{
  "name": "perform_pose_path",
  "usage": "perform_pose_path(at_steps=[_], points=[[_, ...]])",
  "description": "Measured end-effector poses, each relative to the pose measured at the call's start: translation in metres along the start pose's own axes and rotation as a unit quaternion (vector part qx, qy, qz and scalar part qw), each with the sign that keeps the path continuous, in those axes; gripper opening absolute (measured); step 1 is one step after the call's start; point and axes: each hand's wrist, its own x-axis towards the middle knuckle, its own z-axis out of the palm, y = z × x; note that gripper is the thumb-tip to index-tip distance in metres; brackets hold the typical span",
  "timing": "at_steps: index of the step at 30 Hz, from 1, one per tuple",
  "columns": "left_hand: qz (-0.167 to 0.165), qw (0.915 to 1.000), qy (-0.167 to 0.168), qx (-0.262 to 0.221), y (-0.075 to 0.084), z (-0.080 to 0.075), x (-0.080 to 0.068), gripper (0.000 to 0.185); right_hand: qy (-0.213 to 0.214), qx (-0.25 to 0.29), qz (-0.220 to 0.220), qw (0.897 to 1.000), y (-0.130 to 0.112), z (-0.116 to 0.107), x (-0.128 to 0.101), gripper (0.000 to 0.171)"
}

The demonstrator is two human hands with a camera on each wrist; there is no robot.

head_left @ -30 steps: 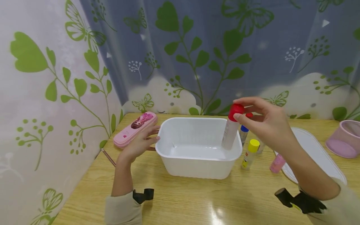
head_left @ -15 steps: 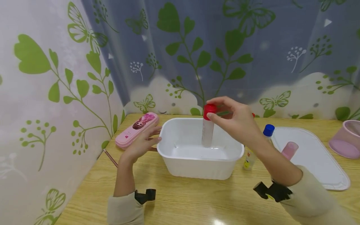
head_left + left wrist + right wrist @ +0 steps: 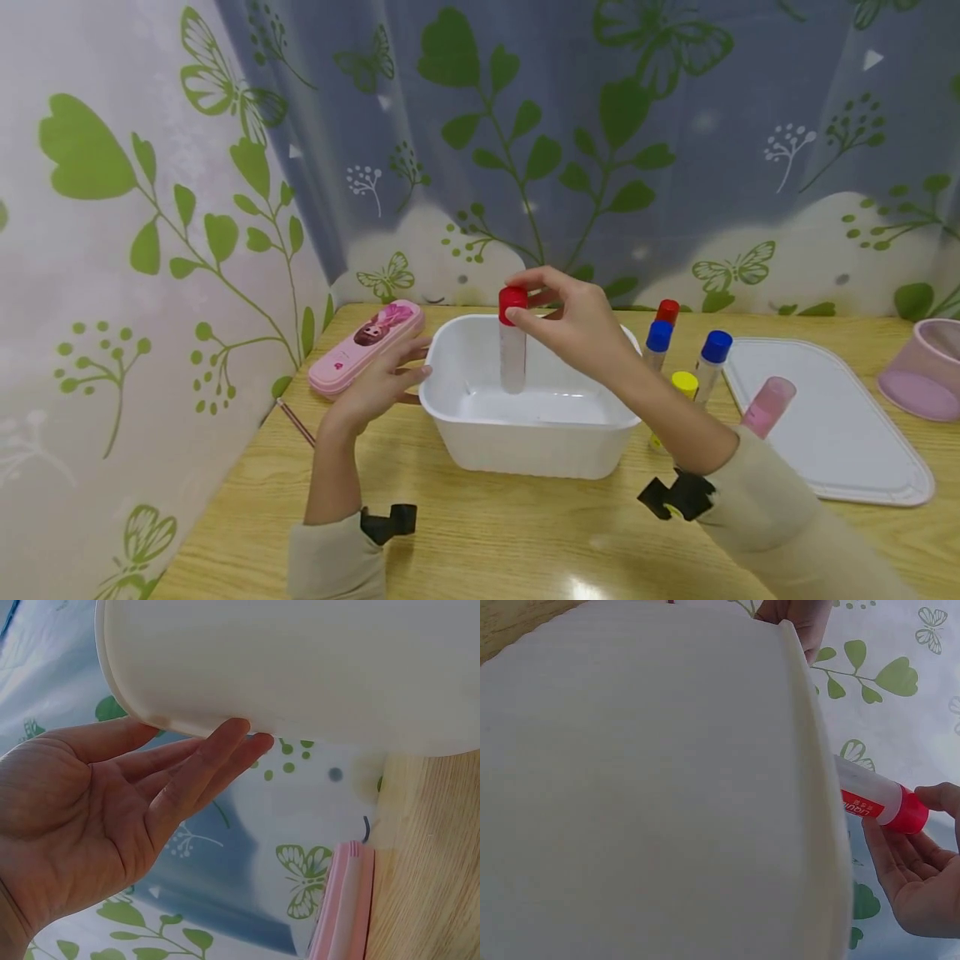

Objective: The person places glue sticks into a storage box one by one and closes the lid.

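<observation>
Red-capped translucent glue bottle (image 3: 513, 342), pinched at its cap by thumb and fingertips of the right hand (image 3: 581, 325), hanging upright inside the white rectangular plastic tub (image 3: 525, 446), base just above the tub floor and towards the left half; in the right wrist view the same bottle (image 3: 877, 801) seen jutting past the tub rim (image 3: 821, 772), label readable, fingers (image 3: 911, 862) cupped round the cap. Left hand (image 3: 375, 383) flat and relaxed, straight fingers (image 3: 217, 754) pressed against the tub's left outer wall (image 3: 300, 667), steadying, gripping nothing. Placing step apparently in hand: bottle lowered into the tub but not yet let go. Next move, by judgement: a short descent until the base meets the floor, then a gentle opening of the pinch, with care against toppling. Beyond the tub on the wooden desk (image 3: 487, 533): a cluster of similar bottles with red, blue and yellow caps (image 3: 678, 354), a pink bottle (image 3: 767, 407), a white flat lid (image 3: 847, 433), a pink pencil case (image 3: 365, 346) at the left.
</observation>
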Motion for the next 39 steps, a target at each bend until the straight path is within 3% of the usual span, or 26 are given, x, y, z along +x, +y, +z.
perform_pose_path(at_steps=[18, 39], points=[[-0.001, 0.9999, 0.006, -0.014, -0.001, 0.002, 0.001, 0.049, -0.031, -0.011, 0.019, 0.999, 0.026, 0.038, 0.016, 0.029], [-0.002, 0.9999, 0.005, -0.01, -0.001, 0.001, -0.001, 0.049, -0.135, 0.011, 0.074, 0.988, 0.047, 0.066, 0.015, 0.028]])
